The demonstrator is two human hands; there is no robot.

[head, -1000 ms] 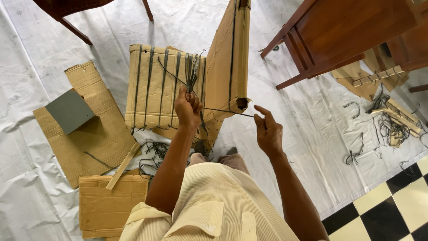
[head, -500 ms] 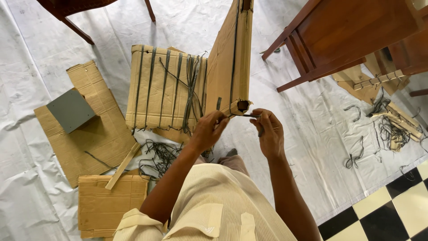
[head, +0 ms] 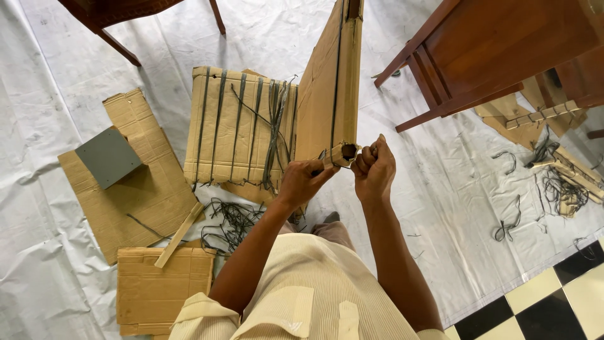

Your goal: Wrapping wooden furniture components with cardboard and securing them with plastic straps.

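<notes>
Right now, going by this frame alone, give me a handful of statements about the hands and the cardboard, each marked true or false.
1. Both hands meet at the lower corner of the upright cardboard-wrapped piece. True.
2. The right hand is open and flat. False: it is a closed fist.
3. The left hand touches that corner. True.
4. The strapped cardboard panel lies to the right of the upright piece. False: it lies left of it.
5. The grey square sheet rests on flat cardboard. True.

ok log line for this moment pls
left hand: grips near end of tall cardboard-wrapped piece | right hand: fisted at same end | strapped cardboard bundle: behind | loose straps: on white sheet
</notes>
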